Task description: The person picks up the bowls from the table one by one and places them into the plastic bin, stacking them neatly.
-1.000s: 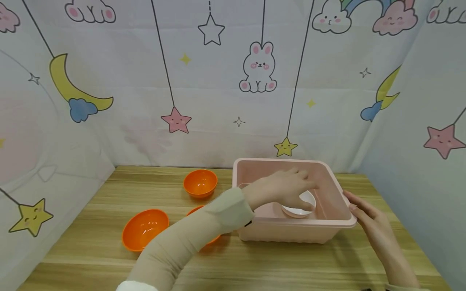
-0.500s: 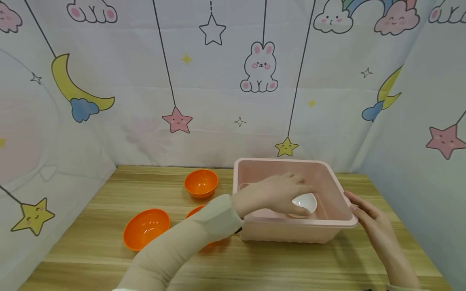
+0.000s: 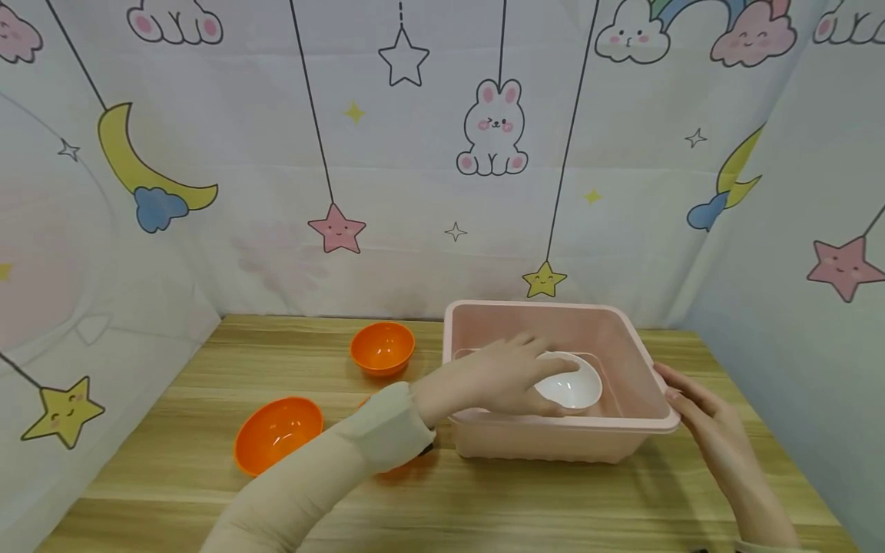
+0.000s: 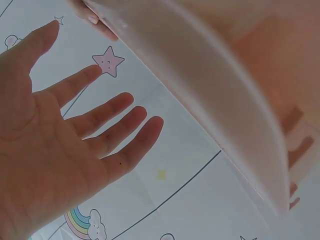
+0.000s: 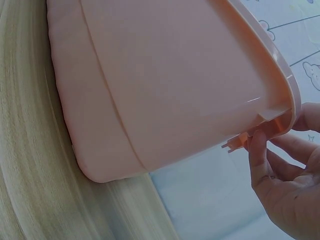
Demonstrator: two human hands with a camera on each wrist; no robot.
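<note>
Left hand (image 3: 508,375) splayed, seemingly empty, beside white bowl (image 3: 581,385): likely light, stiff, slick; take rim. Right hand (image 3: 715,426) grips pink bin (image 3: 542,444).

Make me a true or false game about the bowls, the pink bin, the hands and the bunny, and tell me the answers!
1. The white bowl is inside the pink plastic bin. True.
2. The orange bowls are in the bin too. False: they sit on the wooden table, left of the bin.
3. The right hand is holding an orange bowl. False: it is holding the bin.
4. The left hand has its fingers spread. True.
5. A winking bunny is printed on the backdrop. True.
</note>
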